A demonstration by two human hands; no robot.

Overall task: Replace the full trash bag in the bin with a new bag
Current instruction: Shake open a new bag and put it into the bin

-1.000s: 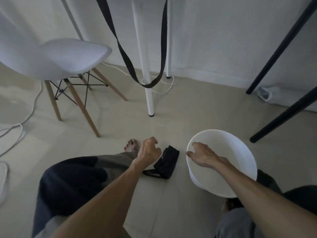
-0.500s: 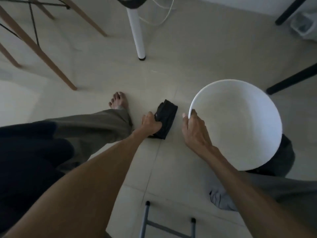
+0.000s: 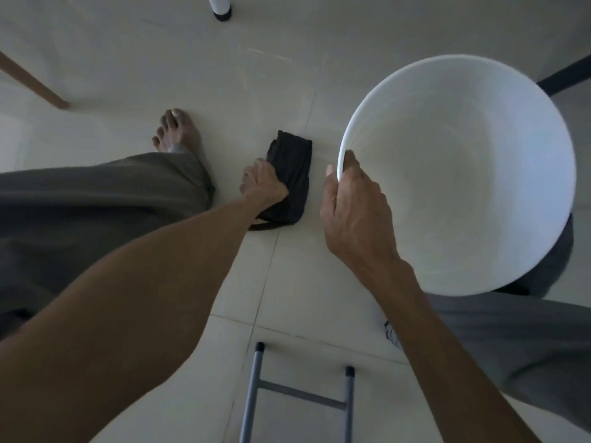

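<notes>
A round white bin (image 3: 524, 251) stands on the tiled floor at the right, with no bag in it. My right hand (image 3: 355, 206) grips its left rim, thumb outside and fingers over the edge. A folded black trash bag (image 3: 292, 161) lies on the floor just left of the bin. My left hand (image 3: 262, 182) is closed on the bag's near left edge, covering part of it.
My bare left foot (image 3: 176, 132) and trouser leg are left of the bag. A white table leg (image 3: 219, 8) stands at the top, a wooden chair leg (image 3: 32, 84) at upper left, a grey metal frame (image 3: 297, 394) at the bottom, a dark leg (image 3: 566, 78) at upper right.
The view tilted down and closer. My left hand went down from above the bag and closed on it. My right hand shifted from inside the bin to gripping its left rim.
</notes>
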